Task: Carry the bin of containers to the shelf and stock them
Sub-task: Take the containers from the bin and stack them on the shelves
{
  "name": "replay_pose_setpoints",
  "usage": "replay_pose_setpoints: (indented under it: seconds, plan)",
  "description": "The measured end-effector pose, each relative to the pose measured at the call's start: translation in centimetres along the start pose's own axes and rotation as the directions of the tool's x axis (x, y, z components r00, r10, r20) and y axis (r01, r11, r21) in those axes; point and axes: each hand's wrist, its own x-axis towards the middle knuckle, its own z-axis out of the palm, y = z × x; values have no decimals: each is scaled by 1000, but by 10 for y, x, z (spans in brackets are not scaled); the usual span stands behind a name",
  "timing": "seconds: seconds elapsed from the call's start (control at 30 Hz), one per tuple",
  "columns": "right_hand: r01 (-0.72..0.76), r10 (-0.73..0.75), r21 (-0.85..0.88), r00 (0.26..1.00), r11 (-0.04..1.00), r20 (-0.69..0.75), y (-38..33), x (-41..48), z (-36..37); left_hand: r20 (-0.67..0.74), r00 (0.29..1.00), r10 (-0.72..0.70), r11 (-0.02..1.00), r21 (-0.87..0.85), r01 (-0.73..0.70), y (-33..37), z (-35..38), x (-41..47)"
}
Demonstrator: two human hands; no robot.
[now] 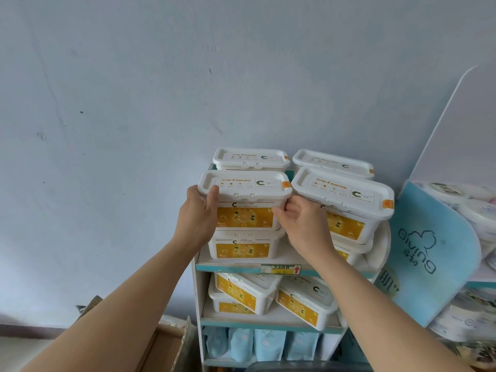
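Against blue wall (134, 103), outstretched left hand (199, 214) and right hand (298, 222) grip the top container (245, 187).

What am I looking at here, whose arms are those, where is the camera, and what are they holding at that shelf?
There is no machine here. These are a person's two bare arms, filmed by one wide-angle camera worn on their head and looking forward and down, so the arms reach in from the bottom of the picture. The left hand and right hand grip the two ends of a white lidded container with a yellow label. It is on top of another such container on the top shelf of a narrow rack against a pale blue wall. A matching stack stands to its right, with more containers behind. The shelf below holds tilted containers, and the one under that holds light blue pouches.
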Motion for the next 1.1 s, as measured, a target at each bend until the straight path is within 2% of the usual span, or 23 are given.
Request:
replay_pose_setpoints:
  seconds: [0.23, 0.47, 0.57, 0.7, 0.9, 1.03, 1.1]
  plan:
    - [-18, 21, -78, 999, 997, 43, -5, -4, -10, 36, 999, 13, 998, 56, -15, -6, -4, -4]
    - [-7, -26, -290, 993, 957, -112, -34, 9, -47, -3, 1000, 29, 981, 190, -28, 10, -20, 13]
    - [21, -63, -334, 991, 942, -115, -41, 34, -57, 8, 1000, 21, 976, 218, -22, 16, -24, 38]
    - [-12, 2, -369, 1000, 929, -27, -42, 77, -55, 37, 999, 12, 962, 274, -22, 28, -24, 73]
    - [-65, 155, -467, 975, 882, 158, -34, 131, -35, 140, 986, -91, 943, 332, 40, 30, -10, 127]
    - [-64, 241, -539, 934, 840, 265, -31, 162, -26, 295, 920, -259, 953, 230, 195, 28, 2, 154]
    - [-76, 279, -545, 913, 835, 299, -32, 173, -26, 338, 893, -297, 952, 181, 248, 28, 8, 163]
